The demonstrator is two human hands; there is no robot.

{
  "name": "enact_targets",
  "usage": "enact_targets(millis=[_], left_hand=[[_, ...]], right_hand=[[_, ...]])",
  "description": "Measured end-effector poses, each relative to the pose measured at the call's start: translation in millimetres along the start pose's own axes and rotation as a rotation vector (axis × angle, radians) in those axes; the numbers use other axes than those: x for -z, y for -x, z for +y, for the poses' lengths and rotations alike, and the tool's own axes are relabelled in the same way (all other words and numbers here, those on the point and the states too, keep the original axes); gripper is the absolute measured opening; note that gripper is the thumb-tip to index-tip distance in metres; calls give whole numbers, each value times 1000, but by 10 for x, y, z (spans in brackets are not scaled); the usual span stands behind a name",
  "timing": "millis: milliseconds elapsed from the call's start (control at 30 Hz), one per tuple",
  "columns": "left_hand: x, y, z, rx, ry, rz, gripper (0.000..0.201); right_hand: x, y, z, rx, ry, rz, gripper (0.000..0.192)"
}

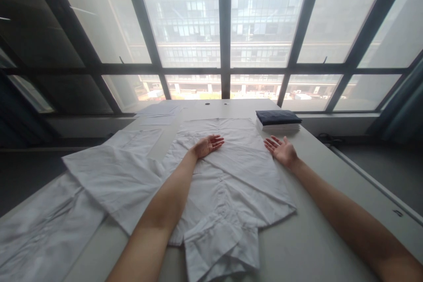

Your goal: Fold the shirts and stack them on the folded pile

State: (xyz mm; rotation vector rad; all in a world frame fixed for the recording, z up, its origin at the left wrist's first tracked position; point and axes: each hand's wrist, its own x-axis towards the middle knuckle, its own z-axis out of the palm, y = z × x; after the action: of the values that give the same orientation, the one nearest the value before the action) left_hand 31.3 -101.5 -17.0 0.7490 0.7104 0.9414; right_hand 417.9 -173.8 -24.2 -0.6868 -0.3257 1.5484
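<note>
A white garment, which looks like a shirt, lies spread on the table with creases across it; a short sleeve-like piece points towards me. My left hand rests on or just over the middle of the cloth, palm turned up and fingers stretched out, holding nothing. At the garment's right edge, my right hand is also palm up with fingers apart and no cloth in them. Whether its fingertips touch the fabric I cannot tell.
More white cloth spreads over the left side of the white table. A dark blue folded cloth sits on a white folded stack at the back right. Pale flat sheets lie at the back left, below large windows.
</note>
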Motion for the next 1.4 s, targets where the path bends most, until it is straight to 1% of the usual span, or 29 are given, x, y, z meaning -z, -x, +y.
enact_targets(millis=[100, 167, 233, 300, 367, 400, 500, 533, 567, 600, 633, 700, 833, 933, 1033, 1133, 1200, 1400], left_hand=[[22, -16, 0, -8, -1, -7, 36], [28, -18, 2, -9, 0, -9, 34], [28, -15, 4, -8, -2, -11, 32], [21, -9, 6, -8, -4, -11, 31], [8, 0, 9, -7, -5, -7, 31], [0, 4, 10, -6, -5, -3, 31], [-29, 23, 13, -5, -5, 6, 31], [-39, 30, 14, -7, -4, 7, 30], [-49, 38, 15, -10, -3, 8, 30], [-59, 46, 16, -13, 0, 6, 30], [-68, 54, 17, -15, 4, 6, 29], [-82, 69, 20, -15, 11, 5, 30], [-102, 91, 30, -11, 18, 16, 31], [-112, 101, 38, -14, 17, 17, 32], [-117, 102, 42, -14, 12, 28, 31], [-117, 97, 42, -10, 11, 30, 31], [-117, 94, 41, -8, 10, 28, 32], [-116, 95, 34, -7, 10, 25, 34]], right_hand=[[91, -48, -85, 139, -33, 83, 46], [105, -53, -96, 183, -50, 103, 44], [74, -33, -86, 200, -68, 102, 42], [-2, 29, -63, 192, -76, 51, 43], [-110, 139, -20, 120, -53, -80, 48], [-169, 208, 12, 52, -23, -165, 51], [-314, 396, 151, -214, 116, -404, 60], [-340, 429, 201, -292, 164, -446, 62], [-351, 441, 245, -349, 203, -456, 62], [-347, 428, 277, -381, 228, -438, 63], [-329, 395, 294, -384, 235, -394, 62], [-263, 286, 273, -325, 201, -262, 61], [-104, 73, 108, -126, 71, -42, 56], [-36, 10, 24, 12, 58, 75, 57], [-6, -5, 8, 129, 81, 138, 52], [19, -13, 6, 213, 76, 140, 44], [34, -16, 3, 246, 69, 109, 44], [1, 55, 25, 219, 168, -125, 50]])
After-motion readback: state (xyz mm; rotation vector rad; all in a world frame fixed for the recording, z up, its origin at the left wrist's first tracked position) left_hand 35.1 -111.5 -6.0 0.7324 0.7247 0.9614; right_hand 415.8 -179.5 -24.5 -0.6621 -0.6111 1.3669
